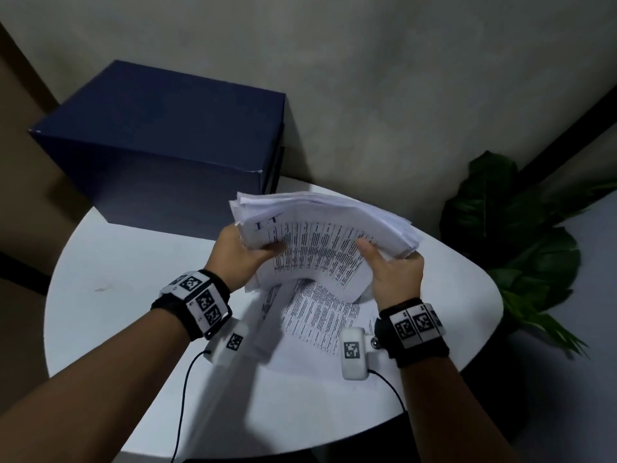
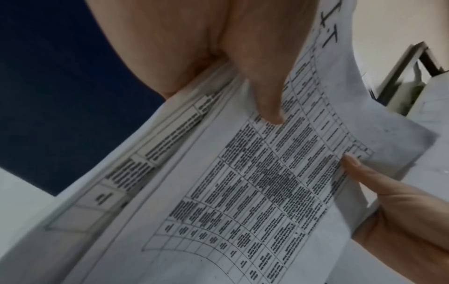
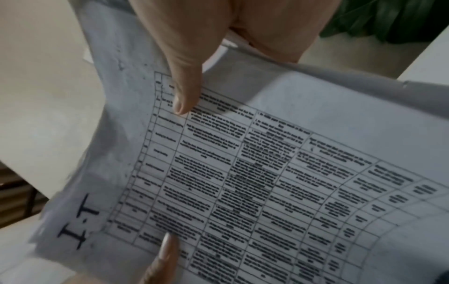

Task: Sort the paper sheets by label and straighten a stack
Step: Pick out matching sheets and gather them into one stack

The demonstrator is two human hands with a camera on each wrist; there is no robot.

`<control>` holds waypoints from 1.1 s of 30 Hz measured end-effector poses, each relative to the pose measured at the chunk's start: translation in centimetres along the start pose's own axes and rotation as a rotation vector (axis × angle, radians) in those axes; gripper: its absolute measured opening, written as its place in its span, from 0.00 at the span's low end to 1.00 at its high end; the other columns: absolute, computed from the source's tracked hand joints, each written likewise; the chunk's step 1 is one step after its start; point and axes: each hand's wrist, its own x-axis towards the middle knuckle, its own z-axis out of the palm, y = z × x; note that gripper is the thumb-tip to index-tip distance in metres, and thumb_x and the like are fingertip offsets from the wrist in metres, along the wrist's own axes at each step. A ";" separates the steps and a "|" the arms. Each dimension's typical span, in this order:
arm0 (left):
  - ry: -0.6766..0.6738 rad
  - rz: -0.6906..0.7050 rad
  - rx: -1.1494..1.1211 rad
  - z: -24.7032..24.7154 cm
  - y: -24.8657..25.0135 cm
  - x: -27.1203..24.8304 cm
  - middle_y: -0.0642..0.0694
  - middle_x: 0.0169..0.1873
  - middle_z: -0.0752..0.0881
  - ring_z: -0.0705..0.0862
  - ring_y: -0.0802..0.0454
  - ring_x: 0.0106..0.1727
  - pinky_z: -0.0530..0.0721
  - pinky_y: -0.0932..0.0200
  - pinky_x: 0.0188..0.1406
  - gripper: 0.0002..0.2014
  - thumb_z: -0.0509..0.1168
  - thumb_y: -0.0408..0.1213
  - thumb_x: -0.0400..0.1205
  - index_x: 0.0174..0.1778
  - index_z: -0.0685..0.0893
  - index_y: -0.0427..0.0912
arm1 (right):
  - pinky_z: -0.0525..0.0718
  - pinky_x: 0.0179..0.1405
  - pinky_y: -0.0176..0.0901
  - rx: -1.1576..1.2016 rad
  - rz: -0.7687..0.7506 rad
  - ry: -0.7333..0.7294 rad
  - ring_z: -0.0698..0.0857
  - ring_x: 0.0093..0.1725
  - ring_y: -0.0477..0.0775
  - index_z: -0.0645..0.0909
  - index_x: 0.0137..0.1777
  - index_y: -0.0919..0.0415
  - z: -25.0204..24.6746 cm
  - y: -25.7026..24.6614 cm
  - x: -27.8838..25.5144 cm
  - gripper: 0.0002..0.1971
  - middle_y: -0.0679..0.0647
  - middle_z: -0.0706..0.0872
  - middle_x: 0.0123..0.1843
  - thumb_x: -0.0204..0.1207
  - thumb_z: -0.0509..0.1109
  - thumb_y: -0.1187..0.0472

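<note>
A thick stack of paper sheets (image 1: 325, 225) is held up above the round white table (image 1: 133, 295), near its centre, and is bowed upward in the middle. Its left edge is gripped by the left hand (image 1: 238, 252), the thumb (image 2: 264, 92) pressed on the printed top sheet and the fingers curled beneath. Its right edge, toward 3 o'clock, is grasped by the right hand (image 1: 392, 275) in the same way, with the thumb (image 3: 184, 90) laid on the table of text. A handwritten label (it reads like "I.T") (image 3: 77, 224) is seen at the top sheet's corner. Under the raised stack, at 6 o'clock from it, loose printed sheets (image 1: 317, 322) are left lying flat on the table. A dark blue box (image 1: 160, 145) is stood at 11 o'clock, and a leafy plant (image 1: 521, 235) is seen at 3 o'clock beyond the table's edge
</note>
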 end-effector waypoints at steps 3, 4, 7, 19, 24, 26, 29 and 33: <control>-0.064 -0.040 0.067 0.2 -1.2 -0.1 0.59 0.45 0.94 0.91 0.67 0.50 0.88 0.66 0.52 0.12 0.78 0.35 0.76 0.54 0.91 0.50 | 0.90 0.43 0.42 -0.059 0.012 -0.016 0.92 0.43 0.44 0.87 0.47 0.61 -0.4 1.3 0.2 0.13 0.46 0.92 0.39 0.64 0.84 0.64; -0.038 -0.053 0.106 0.4 -1.7 -0.2 0.56 0.46 0.93 0.91 0.66 0.48 0.88 0.66 0.50 0.08 0.76 0.37 0.78 0.53 0.91 0.47 | 0.90 0.45 0.41 -0.126 0.041 -0.045 0.91 0.44 0.42 0.86 0.48 0.58 -0.7 2.2 0.2 0.14 0.44 0.92 0.41 0.64 0.84 0.62; 0.147 -0.011 0.190 0.4 -2.0 -0.4 0.44 0.39 0.92 0.89 0.56 0.36 0.84 0.65 0.34 0.07 0.73 0.36 0.81 0.46 0.91 0.36 | 0.83 0.65 0.49 -0.459 0.261 -0.026 0.85 0.65 0.53 0.75 0.70 0.57 -2.3 7.6 0.5 0.37 0.53 0.85 0.66 0.62 0.85 0.51; 0.165 -0.035 0.298 -8.1 -1.3 -1.0 0.73 0.29 0.88 0.85 0.78 0.36 0.84 0.64 0.44 0.12 0.73 0.31 0.79 0.38 0.90 0.55 | 0.77 0.73 0.54 -1.049 0.566 -0.088 0.74 0.75 0.65 0.49 0.83 0.68 -2.2 14.0 -1.1 0.56 0.67 0.71 0.77 0.65 0.84 0.54; 0.158 -0.120 0.144 -8.7 -1.2 -2.2 0.49 0.42 0.93 0.91 0.43 0.49 0.87 0.37 0.58 0.04 0.76 0.45 0.74 0.36 0.92 0.61 | 0.82 0.61 0.46 -0.992 0.566 -0.075 0.83 0.66 0.64 0.71 0.74 0.68 -2.2 12.8 -0.8 0.32 0.64 0.82 0.69 0.73 0.78 0.60; 0.163 -0.138 0.097 -8.9 -1.1 -2.7 0.51 0.41 0.93 0.91 0.41 0.49 0.88 0.36 0.57 0.05 0.75 0.49 0.70 0.35 0.92 0.67 | 0.81 0.64 0.47 -1.010 0.513 -0.125 0.83 0.67 0.64 0.74 0.72 0.69 -1.8 13.0 -1.2 0.27 0.64 0.82 0.69 0.76 0.75 0.59; 0.169 -0.133 0.033 -9.4 -0.8 -3.0 0.58 0.37 0.93 0.90 0.51 0.47 0.87 0.40 0.59 0.04 0.75 0.45 0.70 0.35 0.93 0.61 | 0.85 0.56 0.47 -1.028 0.394 -0.110 0.86 0.56 0.63 0.80 0.57 0.69 -1.0 14.1 -2.0 0.15 0.64 0.87 0.58 0.78 0.71 0.58; 0.167 -0.118 -0.032 -9.8 -0.3 -3.0 0.57 0.40 0.94 0.90 0.49 0.51 0.86 0.42 0.59 0.07 0.75 0.45 0.68 0.37 0.93 0.65 | 0.73 0.70 0.64 -1.199 0.461 -0.083 0.64 0.75 0.68 0.72 0.71 0.63 0.2 15.2 -3.1 0.36 0.61 0.63 0.78 0.68 0.78 0.45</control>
